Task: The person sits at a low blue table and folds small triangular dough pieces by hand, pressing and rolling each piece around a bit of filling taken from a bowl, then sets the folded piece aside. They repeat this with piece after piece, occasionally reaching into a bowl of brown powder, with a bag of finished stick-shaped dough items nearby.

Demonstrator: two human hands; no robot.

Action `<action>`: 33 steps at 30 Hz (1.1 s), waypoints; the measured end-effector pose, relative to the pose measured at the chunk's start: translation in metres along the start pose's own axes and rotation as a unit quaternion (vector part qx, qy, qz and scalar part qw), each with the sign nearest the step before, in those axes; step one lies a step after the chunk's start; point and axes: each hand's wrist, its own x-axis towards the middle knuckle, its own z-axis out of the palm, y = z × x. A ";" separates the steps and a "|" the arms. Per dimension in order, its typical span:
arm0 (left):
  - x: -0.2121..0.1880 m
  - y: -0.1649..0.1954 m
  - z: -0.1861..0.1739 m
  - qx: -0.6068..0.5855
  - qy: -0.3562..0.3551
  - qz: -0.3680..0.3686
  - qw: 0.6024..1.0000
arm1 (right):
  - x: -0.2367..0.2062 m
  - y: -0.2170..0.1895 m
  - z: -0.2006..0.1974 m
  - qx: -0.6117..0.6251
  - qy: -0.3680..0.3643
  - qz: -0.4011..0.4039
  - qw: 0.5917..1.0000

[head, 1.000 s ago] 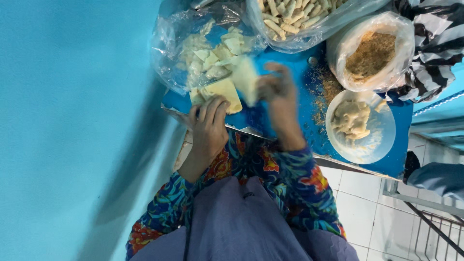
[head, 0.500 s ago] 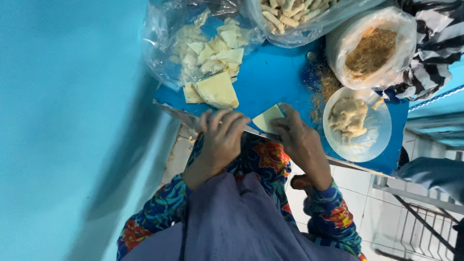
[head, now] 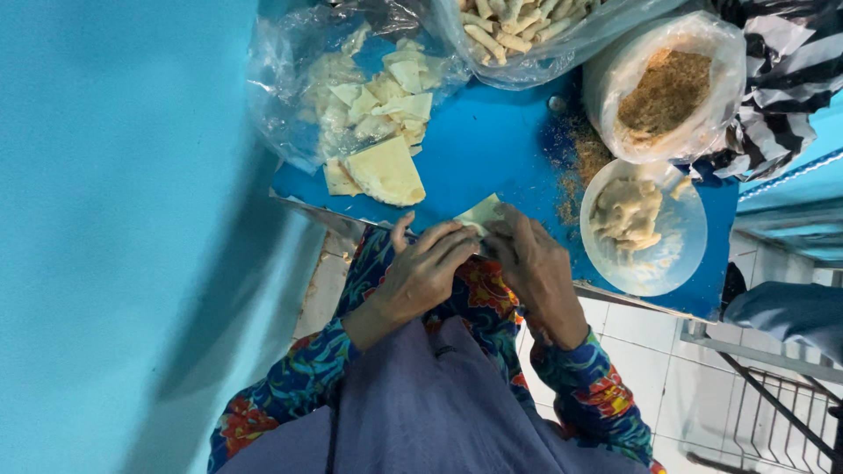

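Pastry wrapper [head: 481,213], pale yellow and thin, sits pinched between my two hands at the near edge of the blue table [head: 492,145], with only one corner showing past the fingers. My left hand [head: 421,272] lies palm-down, fingers curled forward and closed on the wrapper's left side, thumb raised toward the table edge. My right hand [head: 534,268] mirrors it, knuckles up, fingertips closed on the wrapper's right side; the two hands touch at the fingertips. Both forearms, in floral sleeves, converge from below over a purple apron [head: 421,412].

Edges and room: the metal rim of the table runs directly under the hands. A bare strip of blue surface lies open ahead of the wrapper. To the left of that strip rests a loose stack of wrappers [head: 382,171], spilling from a clear plastic bag [head: 299,96]. To the right, close by, stands a clear bowl of filling [head: 645,228], with a bag of brown crumbs [head: 667,88] behind it and scattered crumbs between. A bag of finished rolls [head: 518,31] lies at the far edge.

Orientation: the exposed corner points away from me and slightly right; I cannot tell the long axis, since the hands cover most of the sheet.
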 end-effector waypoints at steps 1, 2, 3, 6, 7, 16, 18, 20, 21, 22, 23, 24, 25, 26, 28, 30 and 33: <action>0.001 0.000 0.001 0.001 0.002 -0.002 1.000 | 0.001 0.001 0.001 0.029 -0.001 0.015 0.999; 0.000 0.001 0.001 0.001 0.002 -0.005 1.000 | 0.001 0.003 0.002 0.059 -0.003 0.030 0.998; 0.000 0.001 0.001 0.001 0.002 -0.008 1.000 | 0.001 0.004 0.003 0.088 -0.006 0.047 0.995; -0.001 0.001 0.003 0.010 0.008 0.007 1.000 | -0.001 0.013 0.002 0.106 -0.020 0.059 0.992; -0.001 0.000 0.005 0.013 0.001 0.008 1.000 | -0.001 0.015 0.003 0.108 -0.019 0.064 0.992; -0.004 -0.005 0.018 0.026 -0.024 0.014 0.999 | 0.018 0.033 -0.014 0.335 0.060 0.186 0.922; -0.004 -0.005 0.015 0.030 -0.023 0.020 0.999 | 0.016 0.026 -0.024 0.254 0.064 0.158 0.952; -0.003 -0.006 0.012 0.025 -0.027 0.021 0.999 | 0.012 0.011 -0.019 0.167 0.022 0.068 0.983; -0.003 -0.005 0.010 0.021 -0.030 0.021 0.999 | 0.010 0.005 -0.016 0.122 0.000 0.024 0.992; -0.003 -0.004 0.009 0.022 -0.030 0.021 0.999 | 0.010 0.002 -0.013 0.115 -0.009 0.045 0.992; -0.002 -0.003 0.007 0.023 -0.030 0.020 0.999 | 0.011 0.000 -0.009 0.108 -0.018 0.064 0.992; -0.002 -0.003 0.005 0.024 -0.030 0.021 0.999 | 0.013 0.002 -0.006 0.101 -0.026 0.084 0.991; -0.001 -0.004 0.004 0.025 -0.031 0.022 0.999 | 0.015 0.007 -0.006 0.147 -0.007 0.123 0.981; -0.001 -0.003 0.002 0.027 -0.031 0.020 0.999 | 0.020 0.017 -0.011 0.193 0.008 0.161 0.968; 0.000 -0.001 0.000 0.020 -0.027 0.015 0.999 | 0.027 0.038 -0.022 0.275 0.035 0.203 0.939; 0.004 0.001 -0.003 0.006 -0.021 0.013 1.000 | 0.033 0.051 -0.028 0.350 0.063 0.209 0.911; 0.012 0.004 -0.006 -0.021 0.035 0.000 0.999 | 0.031 0.044 -0.031 0.367 0.103 0.184 0.906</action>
